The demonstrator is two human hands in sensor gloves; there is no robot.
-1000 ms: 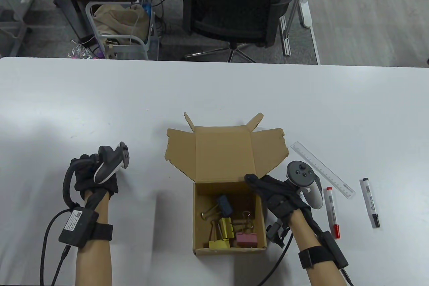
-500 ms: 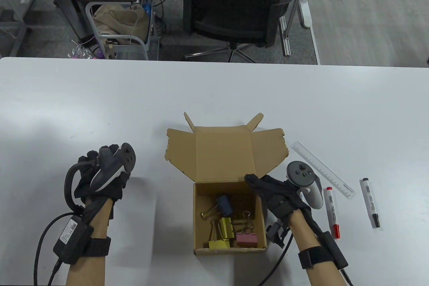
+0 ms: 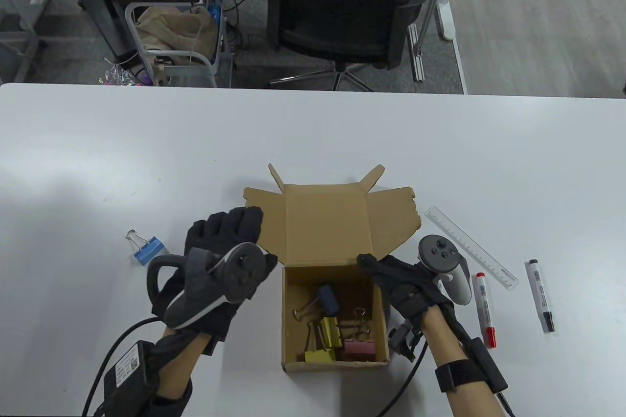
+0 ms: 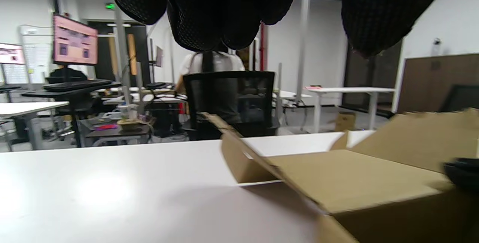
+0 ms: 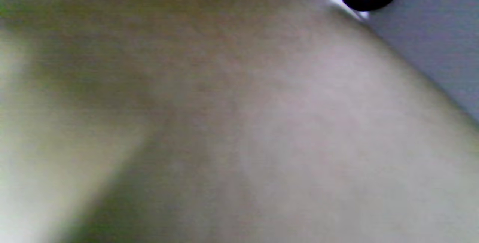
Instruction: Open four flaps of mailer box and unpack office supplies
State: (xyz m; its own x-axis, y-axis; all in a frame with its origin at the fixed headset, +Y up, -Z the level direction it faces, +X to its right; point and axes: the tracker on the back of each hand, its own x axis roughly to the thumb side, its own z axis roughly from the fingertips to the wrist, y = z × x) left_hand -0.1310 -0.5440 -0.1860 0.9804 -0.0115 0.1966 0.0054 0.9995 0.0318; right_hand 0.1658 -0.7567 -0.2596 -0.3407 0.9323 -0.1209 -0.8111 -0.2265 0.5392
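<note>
right hand (image 3: 401,280) grips box (image 3: 335,319) wall, fingertips hidden; left hand (image 3: 220,260) spread.

White table (image 3: 313,133), wide and bare across the far half. Sitting on it near the front edge, an open cardboard mailer box (image 3: 334,319), flaps spread flat behind. Left of the box, a blue binder clip (image 3: 145,248) lies alone. Off to the right, a clear ruler (image 3: 470,247) on a slant, then a red marker (image 3: 484,309), then a black marker (image 3: 539,295), side by side.
</note>
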